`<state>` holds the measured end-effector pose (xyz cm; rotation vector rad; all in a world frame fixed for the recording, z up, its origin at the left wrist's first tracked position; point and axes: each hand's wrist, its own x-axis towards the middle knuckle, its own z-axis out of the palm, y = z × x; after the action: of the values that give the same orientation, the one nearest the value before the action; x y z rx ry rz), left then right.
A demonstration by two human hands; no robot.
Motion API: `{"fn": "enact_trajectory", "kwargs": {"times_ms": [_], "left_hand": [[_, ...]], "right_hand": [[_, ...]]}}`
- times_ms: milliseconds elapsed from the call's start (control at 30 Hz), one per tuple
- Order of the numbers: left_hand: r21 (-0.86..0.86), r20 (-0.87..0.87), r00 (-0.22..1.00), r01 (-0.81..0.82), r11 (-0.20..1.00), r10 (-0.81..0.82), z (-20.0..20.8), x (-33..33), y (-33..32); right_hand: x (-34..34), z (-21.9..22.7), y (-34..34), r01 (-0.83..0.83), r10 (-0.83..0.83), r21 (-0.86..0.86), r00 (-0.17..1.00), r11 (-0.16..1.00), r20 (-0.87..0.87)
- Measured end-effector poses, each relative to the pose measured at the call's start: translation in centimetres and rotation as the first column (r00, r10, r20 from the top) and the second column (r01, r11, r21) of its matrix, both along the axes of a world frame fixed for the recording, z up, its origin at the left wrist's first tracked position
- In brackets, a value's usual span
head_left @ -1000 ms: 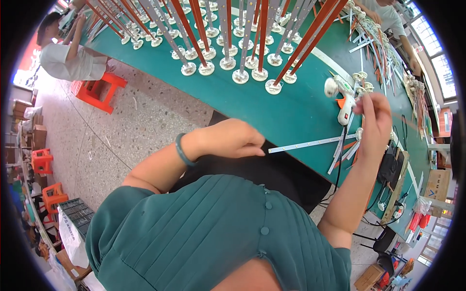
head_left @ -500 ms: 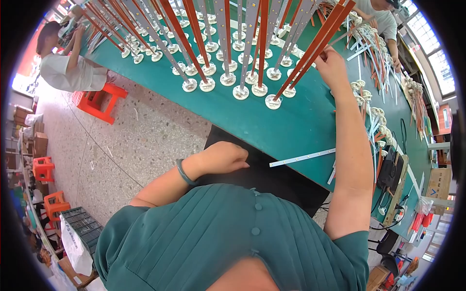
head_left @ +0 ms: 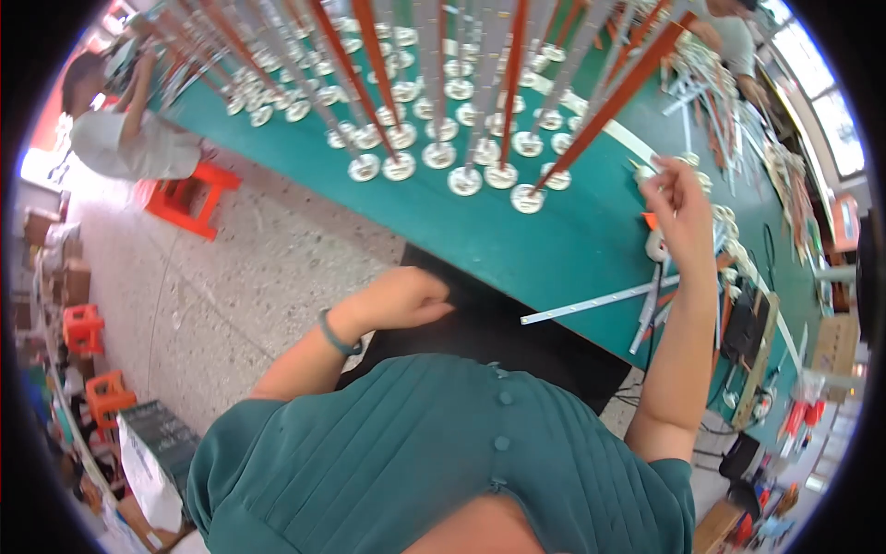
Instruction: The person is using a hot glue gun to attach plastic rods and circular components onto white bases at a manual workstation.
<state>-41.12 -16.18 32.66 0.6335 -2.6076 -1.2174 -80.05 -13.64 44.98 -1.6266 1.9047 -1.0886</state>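
Observation:
My right hand (head_left: pixel 685 208) hovers over the right part of the green table with its fingers bent and a gap beside the thumb. Nothing shows in its grasp. Just left of its fingertips is a small white piece (head_left: pixel 643 174), and below it a white-and-orange piece (head_left: pixel 656 244). A white LED strip (head_left: pixel 591 304) lies under my right forearm, its end past the table edge. My left hand (head_left: pixel 411 297), loosely closed, is over a black surface (head_left: pixel 489 323) near my body. Nothing sticks out of it. Nearest the edge, a brown strip (head_left: pixel 614 97) leans up from a round white base (head_left: pixel 527 198).
Several rows of strips stand on round white bases (head_left: pixel 464 180) across the green table (head_left: pixel 406 208). Loose strips and bases (head_left: pixel 729 222) lie along the right. One person (head_left: pixel 129 138) sits at the far left by a red stool (head_left: pixel 191 198); another (head_left: pixel 734 51) works at the far right.
My right hand has left the tall brown strip and moved right and toward me. The white-and-orange piece has come into sight. My left hand has shifted slightly left.

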Motion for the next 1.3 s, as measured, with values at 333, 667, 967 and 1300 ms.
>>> {"fn": "enact_trajectory", "kwargs": {"times_ms": [333, 667, 967, 1300], "left_hand": [[0.308, -0.319, 0.94, -0.018, 0.951, 0.121, 5.7, -3.8, -0.4], [0.096, -0.318, 0.948, -0.002, 0.995, 0.032, 4.0, -10.4, -0.5], [0.118, -0.291, 0.953, -0.054, 0.992, 0.087, 3.9, -10.5, 0.0], [-0.146, -0.188, 0.978, 0.062, 0.987, -0.089, 6.4, -17.4, -0.2]], "right_hand": [[-3.3, -4.1, 13.8, 0.479, -0.477, 0.027, 0.863, 0.877, 0.166], [-2.6, -4.8, 4.3, 0.495, -0.41, 0.012, 0.734, 0.869, -0.542], [-4.2, -4.7, 4.6, 0.546, -0.539, 0.015, 0.83, 0.837, -0.141], [-5.8, 1.2, 18.3, 0.539, -0.21, -0.298, 0.69, 0.788, 0.693]]}}
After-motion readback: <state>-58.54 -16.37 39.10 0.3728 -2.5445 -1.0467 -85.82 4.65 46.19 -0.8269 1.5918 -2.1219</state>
